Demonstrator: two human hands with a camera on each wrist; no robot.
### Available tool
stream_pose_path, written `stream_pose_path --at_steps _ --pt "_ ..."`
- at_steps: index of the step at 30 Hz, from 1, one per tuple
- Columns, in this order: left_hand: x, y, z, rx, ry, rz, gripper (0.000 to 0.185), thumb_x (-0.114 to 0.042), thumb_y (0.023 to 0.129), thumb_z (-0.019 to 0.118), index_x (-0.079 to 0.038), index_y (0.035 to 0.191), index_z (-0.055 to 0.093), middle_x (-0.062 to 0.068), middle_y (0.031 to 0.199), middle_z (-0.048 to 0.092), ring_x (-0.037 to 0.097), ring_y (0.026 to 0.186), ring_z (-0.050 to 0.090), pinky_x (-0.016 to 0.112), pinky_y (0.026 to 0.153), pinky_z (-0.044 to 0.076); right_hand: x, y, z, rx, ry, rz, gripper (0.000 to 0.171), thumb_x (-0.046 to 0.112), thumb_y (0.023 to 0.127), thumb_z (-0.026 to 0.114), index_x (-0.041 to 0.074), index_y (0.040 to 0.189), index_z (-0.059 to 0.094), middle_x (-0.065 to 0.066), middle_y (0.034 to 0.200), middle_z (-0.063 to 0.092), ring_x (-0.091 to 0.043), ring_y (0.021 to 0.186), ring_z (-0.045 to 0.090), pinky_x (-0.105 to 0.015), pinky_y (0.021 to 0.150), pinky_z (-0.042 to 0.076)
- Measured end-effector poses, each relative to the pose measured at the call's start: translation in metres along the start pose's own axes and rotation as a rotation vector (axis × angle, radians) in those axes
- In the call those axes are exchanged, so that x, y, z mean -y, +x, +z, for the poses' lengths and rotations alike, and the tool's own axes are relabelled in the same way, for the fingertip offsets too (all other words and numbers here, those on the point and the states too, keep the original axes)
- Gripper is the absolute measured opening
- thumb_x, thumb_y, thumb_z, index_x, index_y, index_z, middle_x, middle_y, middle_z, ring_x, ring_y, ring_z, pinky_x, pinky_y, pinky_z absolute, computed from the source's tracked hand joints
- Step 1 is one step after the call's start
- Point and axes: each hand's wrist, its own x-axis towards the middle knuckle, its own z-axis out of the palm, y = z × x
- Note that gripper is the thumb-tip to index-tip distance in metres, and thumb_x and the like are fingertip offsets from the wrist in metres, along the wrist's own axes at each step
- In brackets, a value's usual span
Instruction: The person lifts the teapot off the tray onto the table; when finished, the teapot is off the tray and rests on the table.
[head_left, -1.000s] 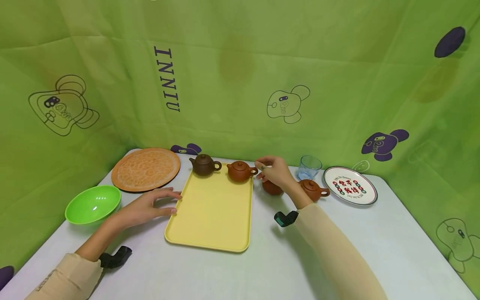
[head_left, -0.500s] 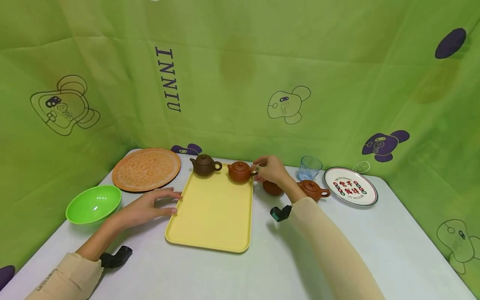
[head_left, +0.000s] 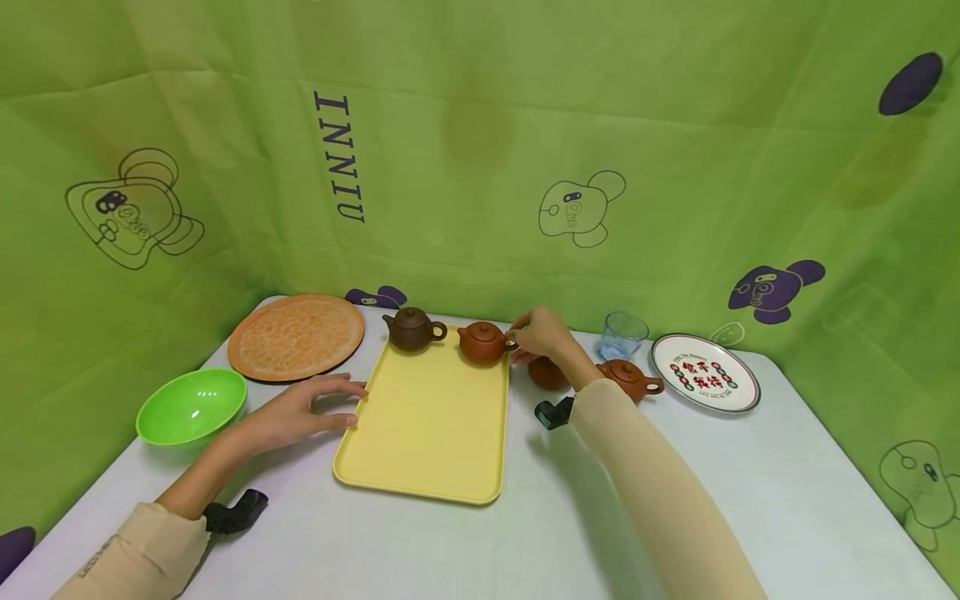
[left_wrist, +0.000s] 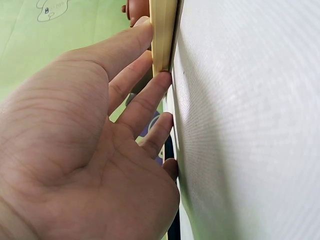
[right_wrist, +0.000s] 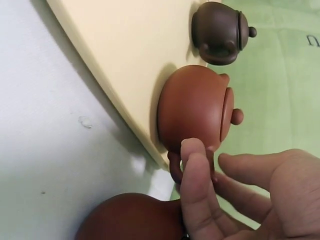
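A reddish-brown teapot point(head_left: 483, 344) sits upright at the far right corner of the yellow tray point(head_left: 423, 425), its handle over the tray's edge. My right hand point(head_left: 546, 337) has thumb and fingers around that handle point(right_wrist: 175, 167), pinching it. Left of it, a dark brown teapot point(head_left: 412, 330) stands at the tray's far left corner. My left hand point(head_left: 296, 414) rests its fingertips at the tray's left rim, fingers loosely extended; the thumb lies on the rim's side point(left_wrist: 161, 35). Beneath my right wrist is another reddish-brown teapot point(head_left: 547, 374), partly hidden.
A third reddish-brown teapot point(head_left: 630, 380) stands right of my right forearm. Behind it are a clear blue glass point(head_left: 622, 337) and a white plate point(head_left: 705, 373) with red writing. On the left lie a round orange mat point(head_left: 296, 337) and a bright green bowl point(head_left: 192, 408). Green cloth walls point(head_left: 480, 167) enclose the table.
My right hand has shifted slightly left and closed in on the teapot's handle, its forearm swinging left. The left hand and the tray keep their places.
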Motion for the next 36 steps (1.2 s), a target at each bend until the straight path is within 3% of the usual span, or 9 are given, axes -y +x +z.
stream_pose_path --at_steps 9,16,36 --pt "-0.0021 0.0011 -0.0014 0.002 0.004 0.009 0.038 -0.027 0.095 0.081 -0.016 0.13 0.072 0.013 0.149 0.066 0.052 0.157 0.032 0.071 0.123 0.029 0.0038 0.0006 -0.0035 0.034 -0.015 0.029 0.032 0.01 0.103 0.061 -0.011 0.126 0.07 -0.029 0.113 0.078 -0.008 0.055 0.072 -0.042 0.08 0.068" --pt "-0.0035 0.0006 -0.002 0.003 0.015 0.002 0.038 -0.028 0.095 0.081 -0.016 0.131 0.072 0.012 0.149 0.066 0.052 0.157 0.033 0.071 0.123 0.029 0.0037 0.0023 -0.0035 0.04 -0.034 0.021 0.032 0.009 0.102 0.06 -0.011 0.125 0.071 -0.029 0.111 0.078 -0.009 0.055 0.073 -0.033 0.07 0.068" --pt "-0.0017 -0.0002 -0.0011 -0.002 0.025 0.004 0.037 -0.029 0.095 0.08 -0.017 0.13 0.073 0.012 0.149 0.066 0.052 0.156 0.034 0.07 0.122 0.03 -0.0003 0.0046 0.002 0.03 -0.117 -0.043 0.025 0.006 0.103 0.065 -0.01 0.119 0.074 -0.03 0.109 0.078 -0.005 0.051 0.069 -0.028 0.062 0.065"
